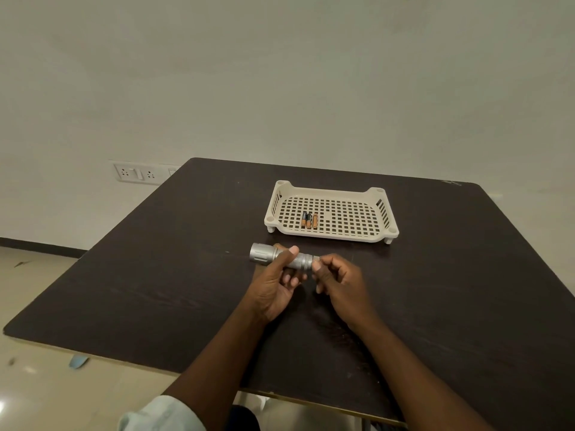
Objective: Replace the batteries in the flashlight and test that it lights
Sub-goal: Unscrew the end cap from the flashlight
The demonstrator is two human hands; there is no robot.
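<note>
A silver flashlight (pixel 264 254) lies level above the dark table, its wide head pointing left. My left hand (pixel 278 283) wraps around the barrel from below, thumb on top. My right hand (pixel 337 283) pinches the knurled tail cap (pixel 308 262) at the flashlight's right end with thumb and fingertips. Three small batteries (pixel 309 220), orange and black, lie side by side in a cream perforated tray (pixel 382 209) just beyond the hands.
The dark wooden table (pixel 155 275) extends well to the left and right of my hands. A wall socket plate (pixel 138 174) sits on the wall behind the table's far left corner. Pale floor lies to the left.
</note>
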